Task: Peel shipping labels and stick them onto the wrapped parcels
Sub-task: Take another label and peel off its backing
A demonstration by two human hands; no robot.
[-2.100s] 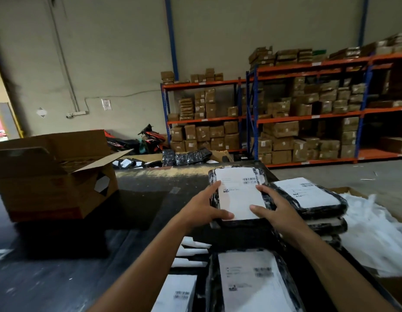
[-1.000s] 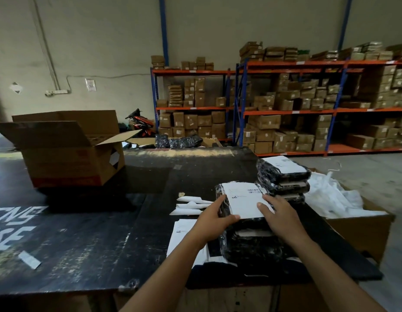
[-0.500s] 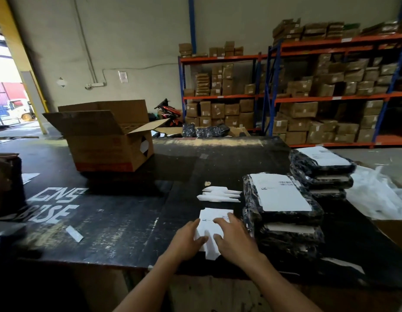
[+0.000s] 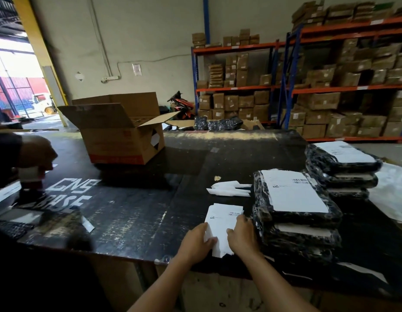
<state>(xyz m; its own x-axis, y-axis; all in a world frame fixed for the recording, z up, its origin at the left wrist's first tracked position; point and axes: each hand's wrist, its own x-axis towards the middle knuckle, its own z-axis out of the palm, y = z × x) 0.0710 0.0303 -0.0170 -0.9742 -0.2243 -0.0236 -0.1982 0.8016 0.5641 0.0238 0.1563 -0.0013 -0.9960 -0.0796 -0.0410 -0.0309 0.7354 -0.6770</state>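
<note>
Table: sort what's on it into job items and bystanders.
Job items:
label stack, under left hand and right hand
near parcel stack, labelled on top
far parcel stack
peeled backing strips

Bystanders:
open cardboard box
paper scrap

White labels (image 4: 221, 226); parcels (image 4: 294, 212) seemingly black-mottled.

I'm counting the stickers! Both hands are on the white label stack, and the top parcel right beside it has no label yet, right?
Not quite. The head view shows the top parcel already wears a white label. Both the left hand and right hand are indeed on the label stack.
</note>
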